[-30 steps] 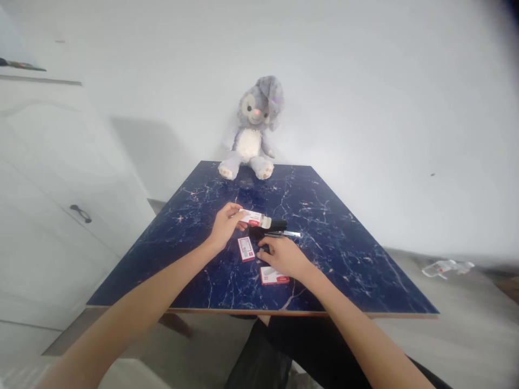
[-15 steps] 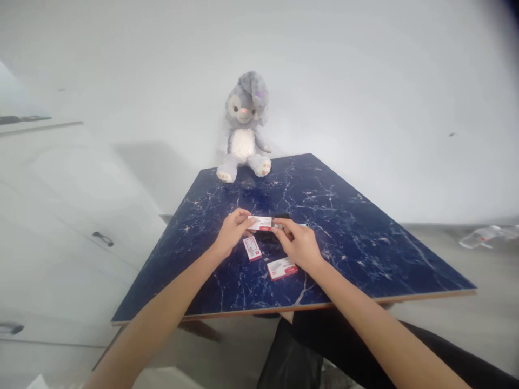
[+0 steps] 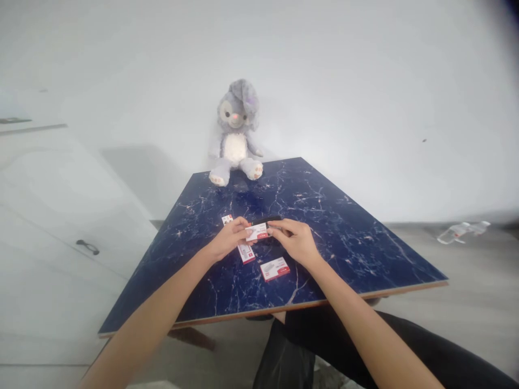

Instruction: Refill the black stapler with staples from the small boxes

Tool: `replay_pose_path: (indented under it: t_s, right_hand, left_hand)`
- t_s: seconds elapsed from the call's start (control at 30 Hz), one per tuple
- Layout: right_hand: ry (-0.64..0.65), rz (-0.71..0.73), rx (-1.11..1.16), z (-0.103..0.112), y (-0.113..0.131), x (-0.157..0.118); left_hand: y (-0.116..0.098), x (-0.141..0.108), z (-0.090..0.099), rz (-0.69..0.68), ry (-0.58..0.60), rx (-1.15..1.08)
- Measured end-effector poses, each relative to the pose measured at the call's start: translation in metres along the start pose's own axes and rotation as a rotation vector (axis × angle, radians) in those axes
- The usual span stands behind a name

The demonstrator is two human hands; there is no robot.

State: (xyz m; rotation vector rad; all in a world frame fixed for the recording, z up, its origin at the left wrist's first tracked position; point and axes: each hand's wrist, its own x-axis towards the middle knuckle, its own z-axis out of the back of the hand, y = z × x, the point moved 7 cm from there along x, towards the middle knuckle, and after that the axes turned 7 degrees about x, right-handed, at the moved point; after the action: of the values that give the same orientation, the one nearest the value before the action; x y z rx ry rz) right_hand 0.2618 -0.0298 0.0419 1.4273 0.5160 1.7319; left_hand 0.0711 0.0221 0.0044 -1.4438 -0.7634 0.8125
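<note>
The left hand (image 3: 231, 237) and right hand (image 3: 294, 246) both grip a small red-and-white box (image 3: 256, 232), pinching it from opposite ends, which steadies it just above a black stapler (image 3: 267, 220) on the worktop (image 3: 344, 254). A second box (image 3: 246, 253) and a third box (image 3: 274, 268) lie just below the hands. A small card (image 3: 227, 219) now shows beyond the left hand, unseen in the earlier view.

Both hands (image 3: 263, 240) meeting, fingertips pinched.

The red-and-white box (image 3: 257, 232) between the left hand (image 3: 231, 237) and right hand (image 3: 294, 243) hid most of a black object (image 3: 267, 220) behind it, and its print was too small to read.
</note>
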Motion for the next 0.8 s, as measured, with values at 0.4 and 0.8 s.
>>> replay_pose_path:
  t_s: [0.4, 0.8]
  right_hand:
    - [0.049, -0.117, 0.235, -0.005, -0.004, 0.0]
    - [-0.054, -0.238, 0.228, 0.002, -0.016, -0.001]
  left_hand:
    - [-0.007, -0.009, -0.028, -0.003, 0.198, -0.014]
    - [-0.014, -0.007, -0.03, -0.118, 0.057, 0.185]
